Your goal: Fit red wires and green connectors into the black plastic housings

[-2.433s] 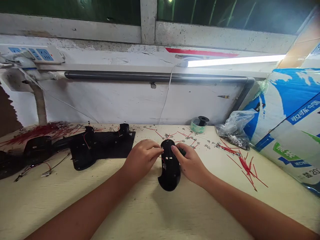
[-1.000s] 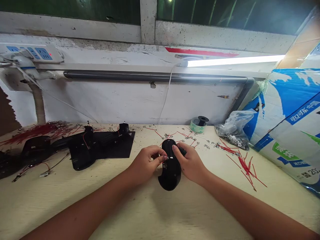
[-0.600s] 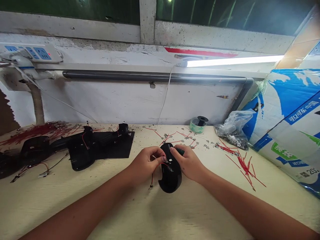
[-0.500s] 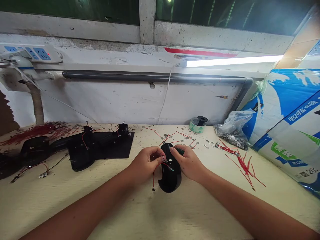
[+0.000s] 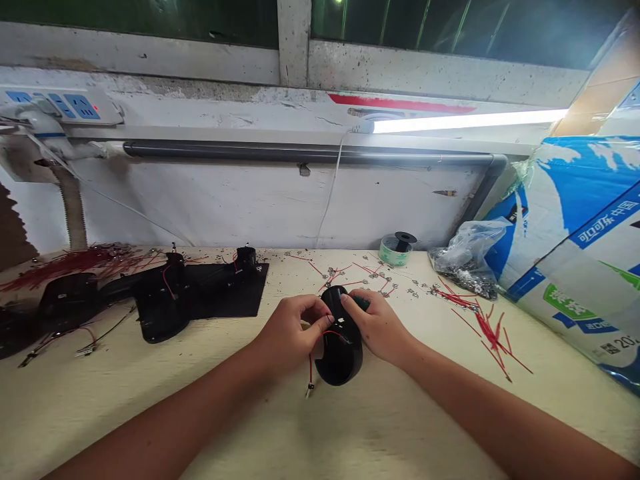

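Note:
In the head view a glossy black plastic housing (image 5: 340, 360), with a narrow neck and a wide hollow end, is held just above the table. My right hand (image 5: 377, 323) grips its neck from the right, thumb on top. A dark green object (image 5: 361, 304), mostly hidden, shows under those fingers. My left hand (image 5: 295, 327) pinches thin wire at the left rim of the neck; the tip of the pinch is partly hidden. A red wire (image 5: 333, 333) curves into the housing's hollow. Below the left hand, a red lead with a small metal end (image 5: 310, 387) hangs down.
More black housings (image 5: 163, 310) with wires lie at left, beside a black flat sheet (image 5: 230, 300). Red wires (image 5: 493, 333) and small metal parts scatter at right. A tape roll (image 5: 394, 252), a plastic bag of parts (image 5: 470, 260) and a large blue-white package (image 5: 575, 247) stand behind.
The hanging lead's end has swung slightly right and lower. The red wire over the hollow has shifted a little. Both hands stay nearly in place on the housing.

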